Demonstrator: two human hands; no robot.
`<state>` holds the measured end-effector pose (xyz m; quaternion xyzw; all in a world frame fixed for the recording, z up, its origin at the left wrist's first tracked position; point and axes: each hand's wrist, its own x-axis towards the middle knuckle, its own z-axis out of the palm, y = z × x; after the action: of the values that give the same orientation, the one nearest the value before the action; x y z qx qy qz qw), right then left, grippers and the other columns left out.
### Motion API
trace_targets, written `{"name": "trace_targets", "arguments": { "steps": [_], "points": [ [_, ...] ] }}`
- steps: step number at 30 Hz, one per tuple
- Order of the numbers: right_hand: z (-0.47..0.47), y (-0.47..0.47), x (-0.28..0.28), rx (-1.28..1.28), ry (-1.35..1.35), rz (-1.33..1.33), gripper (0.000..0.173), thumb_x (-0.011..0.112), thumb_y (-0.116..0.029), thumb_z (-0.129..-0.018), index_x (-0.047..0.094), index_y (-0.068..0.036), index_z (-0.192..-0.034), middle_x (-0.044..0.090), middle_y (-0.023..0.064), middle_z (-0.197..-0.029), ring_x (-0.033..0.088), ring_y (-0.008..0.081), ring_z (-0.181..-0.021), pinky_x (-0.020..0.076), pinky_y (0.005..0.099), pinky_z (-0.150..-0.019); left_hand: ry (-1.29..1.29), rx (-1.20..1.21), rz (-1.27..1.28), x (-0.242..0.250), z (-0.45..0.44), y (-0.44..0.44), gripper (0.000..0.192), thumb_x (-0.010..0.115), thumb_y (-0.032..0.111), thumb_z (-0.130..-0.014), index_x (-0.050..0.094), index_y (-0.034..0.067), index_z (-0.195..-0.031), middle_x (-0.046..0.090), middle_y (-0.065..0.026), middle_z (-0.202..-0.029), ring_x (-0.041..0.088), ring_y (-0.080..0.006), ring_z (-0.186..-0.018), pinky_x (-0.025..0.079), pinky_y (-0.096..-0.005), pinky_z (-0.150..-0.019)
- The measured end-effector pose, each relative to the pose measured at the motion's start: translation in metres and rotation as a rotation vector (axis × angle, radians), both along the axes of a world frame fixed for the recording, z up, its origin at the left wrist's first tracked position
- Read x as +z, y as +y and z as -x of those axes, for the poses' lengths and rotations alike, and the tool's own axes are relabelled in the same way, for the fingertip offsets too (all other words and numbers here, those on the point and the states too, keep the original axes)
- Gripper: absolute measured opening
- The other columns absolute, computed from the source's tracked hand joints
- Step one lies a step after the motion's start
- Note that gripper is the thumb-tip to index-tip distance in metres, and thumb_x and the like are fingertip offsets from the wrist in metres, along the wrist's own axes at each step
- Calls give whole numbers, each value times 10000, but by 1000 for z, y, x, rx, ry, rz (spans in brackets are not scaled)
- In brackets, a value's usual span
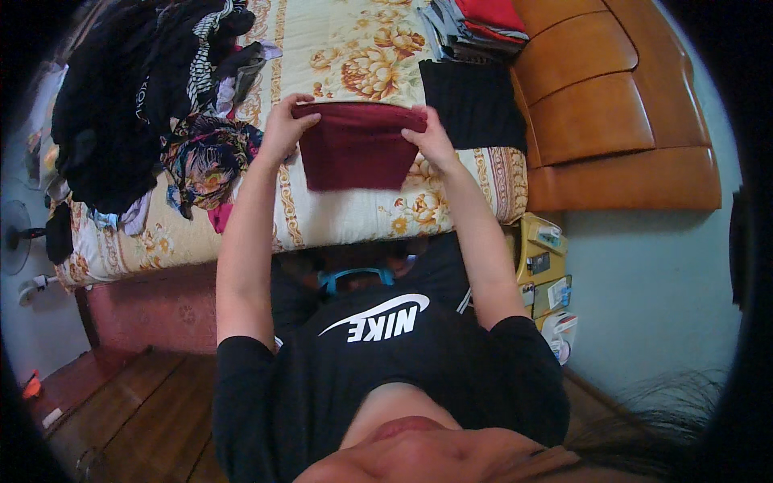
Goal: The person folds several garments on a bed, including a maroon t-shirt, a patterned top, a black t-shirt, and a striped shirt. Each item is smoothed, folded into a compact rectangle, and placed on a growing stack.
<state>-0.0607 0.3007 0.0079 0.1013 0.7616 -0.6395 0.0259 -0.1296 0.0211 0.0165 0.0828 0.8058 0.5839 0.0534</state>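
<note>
A dark red folded cloth (359, 151) hangs above the floral bedspread (326, 217), held up by both hands. My left hand (288, 127) grips its top left corner between thumb and fingers. At the top right corner, my right hand (431, 134) pinches the same cloth. Just right of my right hand lies a folded black garment (477, 105) on the bed. Behind it stands a stack of folded clothes (471, 30) with a red one on top. A multicoloured patterned garment (208, 163) lies crumpled to the left of my left hand.
A large heap of black clothes (109, 108) covers the bed's left side. The brown padded headboard (592, 115) borders the bed on the right. Below it, a yellow bedside unit (546, 259) holds small items. At far left is a fan (15, 232).
</note>
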Motion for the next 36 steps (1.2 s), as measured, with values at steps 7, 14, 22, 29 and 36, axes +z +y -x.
{"name": "trace_targets", "arguments": {
  "steps": [7,14,22,29,36],
  "points": [
    [-47,-13,0,-15,687,-558,322,534,65,-606,490,-54,-901,517,145,-970,490,327,-1004,363,416,-935,728,124,437,-10,-74,-12,240,621,-27,-640,608,57,-864,596,-117,-805,573,-294,-790,465,-384,-703],
    [-134,-11,-114,25,473,-770,275,510,68,-642,528,-66,-882,515,130,-996,468,328,-1035,356,423,-937,627,-21,554,-127,-179,-9,267,565,-21,-646,578,50,-903,576,-112,-911,568,-294,-882,474,-384,-748],
    [-98,-18,-98,-56,460,-932,283,519,-58,-809,559,-70,-1089,485,121,-1226,376,335,-1230,294,502,-1004,588,33,598,-115,-159,14,372,607,58,-725,564,61,-1094,519,-127,-1193,455,-354,-1143,375,-470,-939],
    [-3,-60,-112,44,22,-1094,602,512,-304,-888,280,-69,-1392,210,102,-1480,177,297,-1366,167,605,-1038,306,30,929,-115,-50,63,526,494,291,-892,338,113,-1362,315,-126,-1414,293,-291,-1313,250,-573,-1017],
    [-24,-41,-140,-65,22,-1127,618,467,-326,-907,243,-26,-1399,198,126,-1482,176,271,-1372,152,441,-1098,9,25,633,-148,27,22,167,614,174,-816,620,44,-921,596,-151,-1015,549,-332,-946,442,-444,-773]
  ]
}}
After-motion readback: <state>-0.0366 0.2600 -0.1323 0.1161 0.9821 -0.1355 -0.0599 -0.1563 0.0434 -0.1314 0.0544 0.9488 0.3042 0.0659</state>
